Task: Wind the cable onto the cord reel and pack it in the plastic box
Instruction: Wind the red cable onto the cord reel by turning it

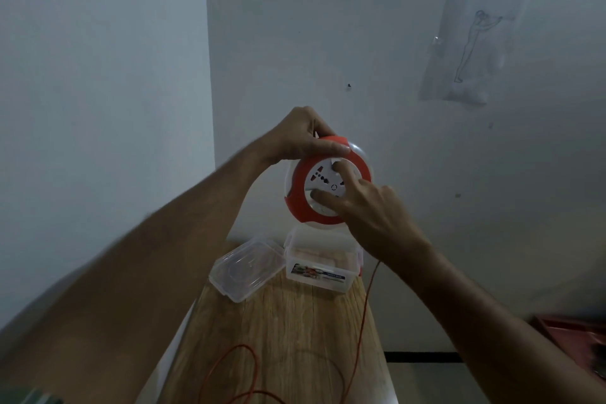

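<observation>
One cord reel (328,180), one cable (367,298), one plastic box (319,267) and one loose lid (247,267) are showing, along with two bare hands. The cord reel, red-rimmed with a white socket face, is being held up in the air in front of the wall (393,43), above the far end of the wooden counter (288,331). The left hand (303,138) is gripping the reel's upper left edge, fingers curled over the red rim and thumb lying along its top. The right hand (370,210) is coming in from the lower right, and its fingers (342,170) are pressing on the white centre face, one near the top of the face and another (319,197) lower down; they are bent against the face rather than wrapped round anything.

The thin orange cable is hanging down from under the right wrist, running along the counter's right side and looping across the near end of the wood. The clear plastic box is sitting open at the far end of the counter, directly beneath the reel, a printed label on its front wall. Its clear lid is lying flat just to the left of it, touching or nearly touching the box's corner.

A faint line drawing on a sheet (475,43) is hanging on the wall to the upper right.
</observation>
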